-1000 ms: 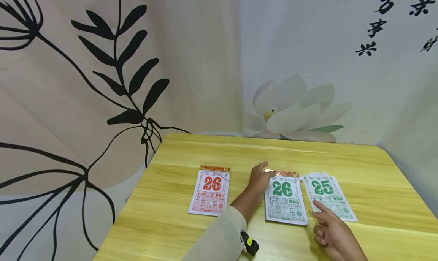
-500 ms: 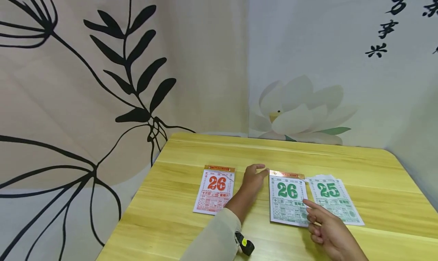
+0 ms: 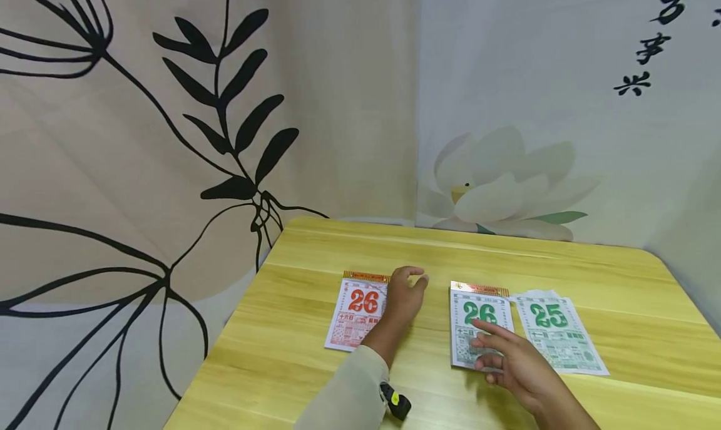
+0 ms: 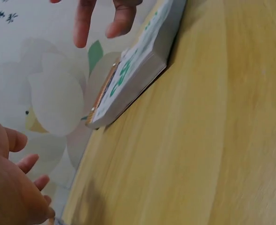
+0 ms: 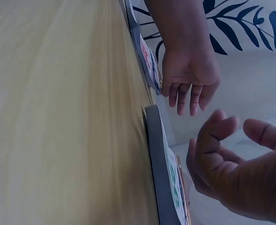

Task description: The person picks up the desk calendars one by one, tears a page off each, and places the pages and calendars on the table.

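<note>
Side by side on the table lie two tear-off calendars: one with a red 26 [image 3: 353,330], one with a green 26 [image 3: 462,342]. Loose torn-off calendar sheets [image 3: 563,339], the top one reading a green 25, lie to the right. My left hand [image 3: 402,302] is between the two calendars, overlapping the red one's right edge, fingers loosely bent around nothing. Over the lower right of the green calendar [image 5: 162,173] hovers my right hand [image 3: 518,370], its fingers spread and partly bent, holding nothing. The left wrist view shows the pad's thick edge.
The wooden table [image 3: 281,317] has its far edge close to a printed cloth backdrop [image 3: 349,104] with black plants and a lotus. A dark band with a yellow spot [image 3: 396,400] sits at my left sleeve.
My left hand has left the green calendar's top strip and moved left towards the red one. My right hand has moved left from the loose sheets to over the green calendar.
</note>
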`<state>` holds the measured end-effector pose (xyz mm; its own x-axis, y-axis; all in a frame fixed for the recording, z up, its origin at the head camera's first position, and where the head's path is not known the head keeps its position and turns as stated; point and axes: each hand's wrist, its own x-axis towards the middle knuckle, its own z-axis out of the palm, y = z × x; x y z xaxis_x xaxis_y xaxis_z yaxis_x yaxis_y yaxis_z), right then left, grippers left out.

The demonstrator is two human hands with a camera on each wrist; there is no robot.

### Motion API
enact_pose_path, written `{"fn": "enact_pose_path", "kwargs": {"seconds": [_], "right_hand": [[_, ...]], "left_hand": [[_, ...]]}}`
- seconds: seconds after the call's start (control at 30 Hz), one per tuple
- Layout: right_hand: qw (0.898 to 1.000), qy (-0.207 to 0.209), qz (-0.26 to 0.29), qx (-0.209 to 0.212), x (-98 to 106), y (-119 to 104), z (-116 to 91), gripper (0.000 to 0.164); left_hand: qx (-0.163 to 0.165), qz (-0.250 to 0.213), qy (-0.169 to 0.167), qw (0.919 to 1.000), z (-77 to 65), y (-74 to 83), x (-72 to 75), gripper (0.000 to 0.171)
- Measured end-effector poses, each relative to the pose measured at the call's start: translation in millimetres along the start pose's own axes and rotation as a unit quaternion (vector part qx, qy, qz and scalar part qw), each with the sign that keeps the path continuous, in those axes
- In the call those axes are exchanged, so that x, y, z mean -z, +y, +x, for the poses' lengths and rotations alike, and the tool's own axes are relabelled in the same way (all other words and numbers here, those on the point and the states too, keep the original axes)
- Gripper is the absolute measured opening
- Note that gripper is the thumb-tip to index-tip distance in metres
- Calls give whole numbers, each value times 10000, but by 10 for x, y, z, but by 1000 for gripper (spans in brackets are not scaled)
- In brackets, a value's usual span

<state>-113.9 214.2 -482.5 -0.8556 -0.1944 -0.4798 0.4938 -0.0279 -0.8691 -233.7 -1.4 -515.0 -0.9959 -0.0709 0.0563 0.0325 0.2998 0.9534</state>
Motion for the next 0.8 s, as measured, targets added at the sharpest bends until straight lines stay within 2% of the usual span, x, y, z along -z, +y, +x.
{"fn": "enact_pose_path", "kwargs": {"seconds": [0.13, 0.33, 0.53, 0.8], "right_hand": [[9994, -183, -222, 187, -106, -31, 60, 67], [9984, -172, -411, 359, -251, -73, 162, 64], [9982, -241, -283, 462, -405, -99, 239, 67], [9952, -636, -309, 673, -611, -163, 330, 68]], "left_hand": [[-109, 45, 195, 9997, 30, -46, 122, 23], [-140, -69, 420, 9990, 61, -54, 295, 21], [-15, -146, 780, 9968, 99, -68, 421, 20], [337, 112, 1075, 9936, 111, -152, 667, 29]]}}
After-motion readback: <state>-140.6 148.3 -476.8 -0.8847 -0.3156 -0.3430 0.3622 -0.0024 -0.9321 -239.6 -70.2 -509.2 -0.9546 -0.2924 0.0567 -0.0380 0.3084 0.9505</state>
